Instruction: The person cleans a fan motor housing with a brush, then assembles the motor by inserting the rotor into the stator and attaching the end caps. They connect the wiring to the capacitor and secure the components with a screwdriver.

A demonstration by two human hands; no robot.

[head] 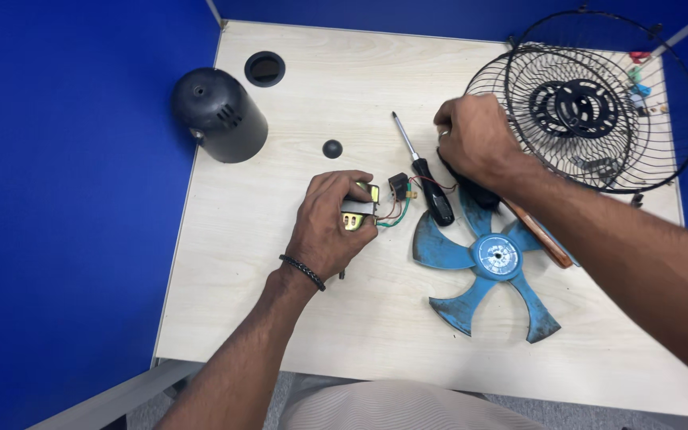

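My left hand (pixel 330 223) grips a small fan motor (pixel 362 209) with a metal core, held just above the light wooden table (pixel 296 103). Red, green and dark wires (pixel 398 209) run from the motor to a small black block (pixel 398 185). My right hand (pixel 471 137) is closed over a black part (pixel 481 193) that rests on the table beside a black-handled screwdriver (pixel 428 177). A blue fan blade (pixel 494 263) lies flat below my right hand.
Two black wire fan guards (pixel 599 103) lie at the far right. A black motor cover (pixel 218 115) stands at the far left, near a round cable hole (pixel 264 68) and a small black cap (pixel 332 148). Blue partitions surround the table.
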